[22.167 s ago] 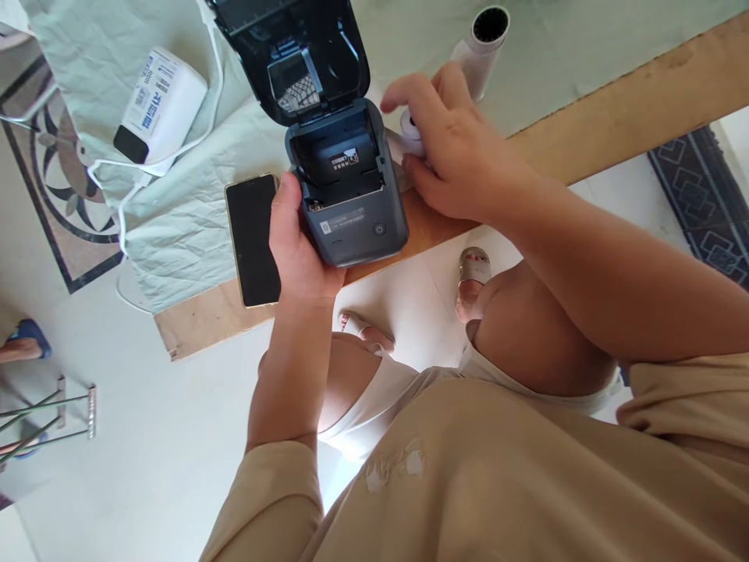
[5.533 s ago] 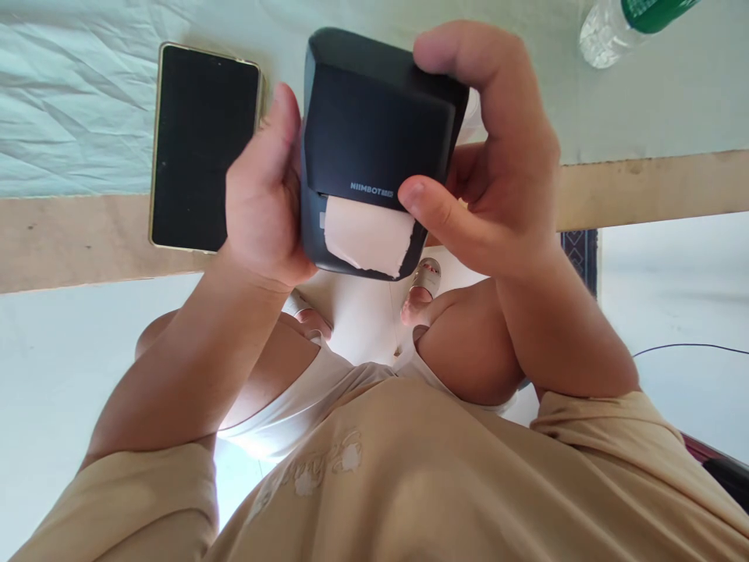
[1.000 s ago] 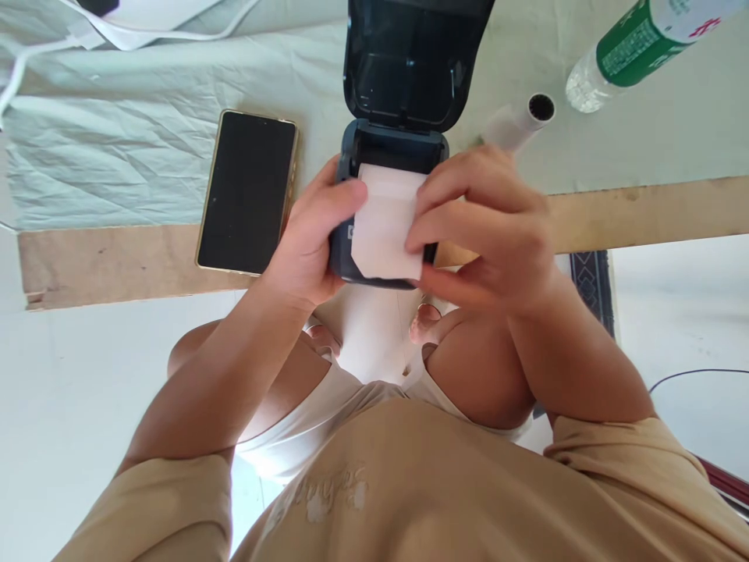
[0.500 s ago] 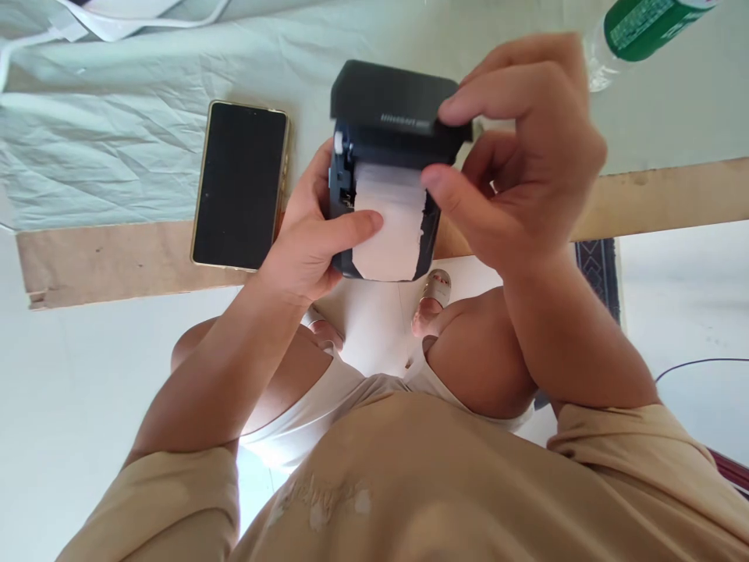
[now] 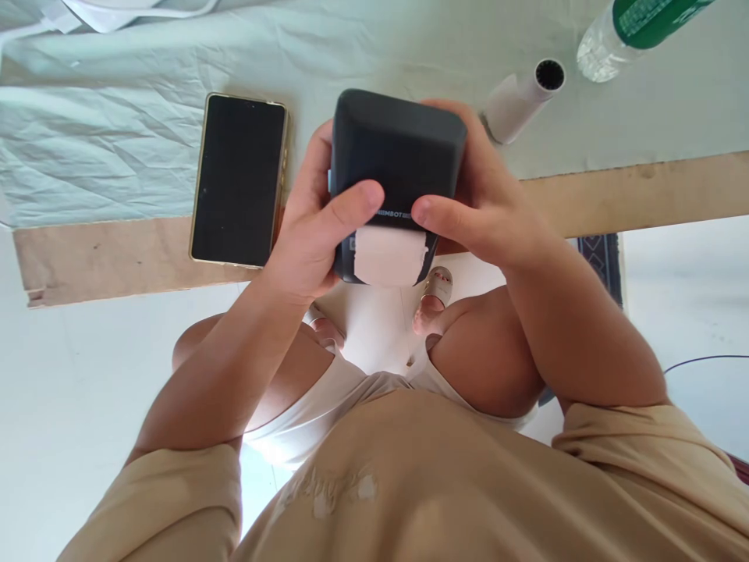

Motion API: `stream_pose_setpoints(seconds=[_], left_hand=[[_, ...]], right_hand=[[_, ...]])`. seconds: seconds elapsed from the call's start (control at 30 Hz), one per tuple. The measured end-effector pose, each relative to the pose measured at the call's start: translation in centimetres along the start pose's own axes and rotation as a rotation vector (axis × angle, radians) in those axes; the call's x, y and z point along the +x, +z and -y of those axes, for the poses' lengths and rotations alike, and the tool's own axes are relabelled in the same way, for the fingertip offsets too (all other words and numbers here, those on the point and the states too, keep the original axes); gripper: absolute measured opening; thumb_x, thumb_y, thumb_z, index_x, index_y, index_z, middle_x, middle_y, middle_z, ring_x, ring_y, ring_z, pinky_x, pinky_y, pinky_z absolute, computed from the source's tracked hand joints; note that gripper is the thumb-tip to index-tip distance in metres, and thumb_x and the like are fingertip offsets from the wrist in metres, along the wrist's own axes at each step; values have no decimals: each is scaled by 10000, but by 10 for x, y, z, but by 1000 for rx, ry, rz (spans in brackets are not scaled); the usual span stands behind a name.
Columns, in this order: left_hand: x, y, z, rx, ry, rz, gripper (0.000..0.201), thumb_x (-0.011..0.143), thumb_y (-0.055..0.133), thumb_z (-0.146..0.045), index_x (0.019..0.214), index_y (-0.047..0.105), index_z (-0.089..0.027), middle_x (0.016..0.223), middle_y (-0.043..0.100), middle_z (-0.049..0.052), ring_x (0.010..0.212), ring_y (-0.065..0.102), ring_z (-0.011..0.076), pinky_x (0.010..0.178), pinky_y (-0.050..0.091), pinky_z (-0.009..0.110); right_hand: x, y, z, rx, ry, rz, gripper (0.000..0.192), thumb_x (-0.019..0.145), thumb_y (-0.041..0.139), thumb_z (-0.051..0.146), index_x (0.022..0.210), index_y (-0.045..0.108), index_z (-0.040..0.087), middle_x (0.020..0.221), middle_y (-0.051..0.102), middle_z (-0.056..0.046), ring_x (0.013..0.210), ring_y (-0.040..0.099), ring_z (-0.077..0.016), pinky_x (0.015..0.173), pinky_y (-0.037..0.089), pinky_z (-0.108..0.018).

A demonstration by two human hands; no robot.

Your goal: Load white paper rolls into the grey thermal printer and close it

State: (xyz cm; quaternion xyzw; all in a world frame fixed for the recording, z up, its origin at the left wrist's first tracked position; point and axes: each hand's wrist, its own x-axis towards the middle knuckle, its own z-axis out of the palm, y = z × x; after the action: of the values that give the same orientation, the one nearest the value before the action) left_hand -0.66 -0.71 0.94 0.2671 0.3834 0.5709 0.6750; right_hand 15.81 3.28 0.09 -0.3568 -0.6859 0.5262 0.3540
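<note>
Both hands, the left hand (image 5: 307, 234) and the right hand (image 5: 488, 211), were clamped around the small dark grey box-shaped printer (image 5: 398, 156), held above the wooden table edge (image 5: 644, 191), beside the black phone (image 5: 239, 178).

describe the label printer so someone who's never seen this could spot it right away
On the wooden table draped with pale green cloth, look at the near edge, right of the dark phone. The left hand and right hand clasp the label printer: a dark boxy unit, the only thing with white paper poking out.
</note>
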Motion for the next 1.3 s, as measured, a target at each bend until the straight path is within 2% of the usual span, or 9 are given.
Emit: stream_pose_setpoints(seconds=[0.1, 0.27, 0.57, 0.7, 0.83, 0.9, 1.0, 1.17, 1.3], left_hand=[[-1, -1, 0, 47, 53, 47, 276, 765, 647, -212, 1027, 566, -242, 874, 593, 15, 749, 619, 178, 560, 404, 288], [-3, -2, -1, 86, 38, 51, 357, 725, 710, -221, 1048, 568, -274, 972, 634, 17, 914, 651, 222, 658, 475, 302], [0, -4, 0, 110, 29, 50, 363, 727, 681, -278, 1071, 567, -277, 974, 633, 28, 874, 667, 238, 650, 469, 315], [-1, 0, -1, 106, 29, 45, 301, 762, 647, -220, 1051, 579, -268, 926, 626, 23, 809, 641, 197, 592, 463, 287], [0, 2, -2, 56, 31, 57, 226, 836, 574, -167, 1050, 561, -237, 886, 625, 17, 781, 640, 171, 574, 487, 264], [2, 2, -2, -1, 30, 85, 131, 893, 537, -253, 1011, 590, -227, 944, 666, 38, 900, 675, 213, 633, 540, 291], [5, 0, -3, -59, -40, 125, 298, 947, 460, -421, 912, 648, -194, 985, 710, 62, 1146, 647, 297, 832, 595, 372], [9, -13, -2, -52, -50, 105, 312, 999, 414, -330, 897, 668, -179, 943, 726, 45, 1276, 577, 274, 1035, 534, 428], [12, -18, -1, -67, -19, 36, 242, 970, 476, -295, 866, 672, -198, 915, 727, 46, 1271, 567, 289, 1043, 509, 383]], right_hand=[[4, -1, -8, 22, -47, 46, 657, 717, 703, 617, 1217, 422, 296, 1119, 570, -19, 1004, 607, -173, 816, 568, -313], [6, -5, -12, 19, -24, 77, 660, 729, 698, 595, 1253, 407, 318, 1078, 563, -6, 945, 600, -158, 817, 557, -320], [1, -6, -7, 68, 109, 78, 624, 754, 733, 457, 1278, 422, 323, 1064, 578, -13, 753, 582, -96, 433, 425, -160], [1, -5, -5, 50, 116, 79, 622, 768, 713, 467, 1287, 404, 318, 1019, 596, -6, 736, 588, -100, 427, 402, -166], [1, -2, -5, 18, 39, 17, 534, 768, 694, 389, 1228, 446, 278, 1082, 589, -15, 940, 624, -141, 602, 529, -208], [1, 0, -4, -9, 40, -26, 546, 774, 673, 371, 1253, 426, 287, 1148, 579, -15, 1012, 622, -150, 677, 557, -225], [-2, 2, -3, -79, 95, -102, 601, 800, 641, 396, 1324, 351, 346, 1231, 562, -10, 918, 633, -127, 589, 530, -216], [-5, 6, 7, -175, -81, -172, 533, 790, 658, 494, 1248, 427, 350, 1412, 458, -16, 1198, 548, -185, 531, 489, -191], [-3, 6, 10, -124, -154, -103, 573, 766, 699, 446, 1259, 457, 280, 1379, 447, -31, 874, 572, -83, 499, 441, -184]])
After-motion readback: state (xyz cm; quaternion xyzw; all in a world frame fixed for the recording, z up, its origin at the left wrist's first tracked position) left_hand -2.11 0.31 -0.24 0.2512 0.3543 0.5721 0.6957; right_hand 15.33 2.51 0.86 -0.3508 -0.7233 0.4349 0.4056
